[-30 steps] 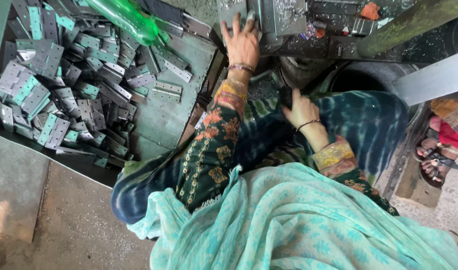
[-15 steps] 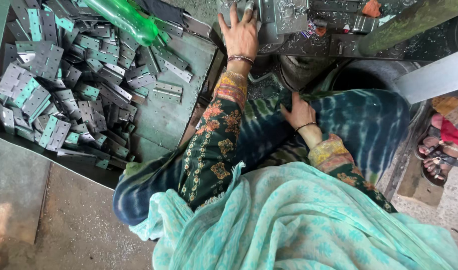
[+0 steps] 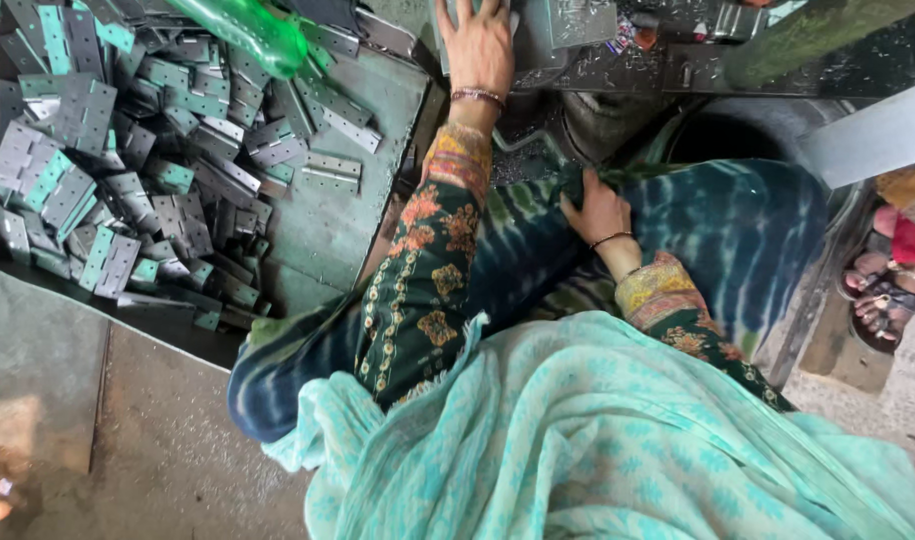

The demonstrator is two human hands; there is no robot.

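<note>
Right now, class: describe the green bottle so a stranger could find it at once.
Start at the big heap of grey metal hinges on the left. At its top edge lies a plastic bottle. It alone is bright, see-through green and rounded; everything around it is flat, dull metal.

Our left hand (image 3: 481, 45) lies flat, fingers (image 3: 448, 18) spread, on a grey metal plate (image 3: 538, 30) at the top of the view; the plate sits level on the dark, gritty machine bed, its far edge cut off by the frame. Our right hand (image 3: 598, 212) rests on the blue-and-green tie-dyed cloth (image 3: 738, 230) over our knee, its fingers curled into a fold of it.
</note>
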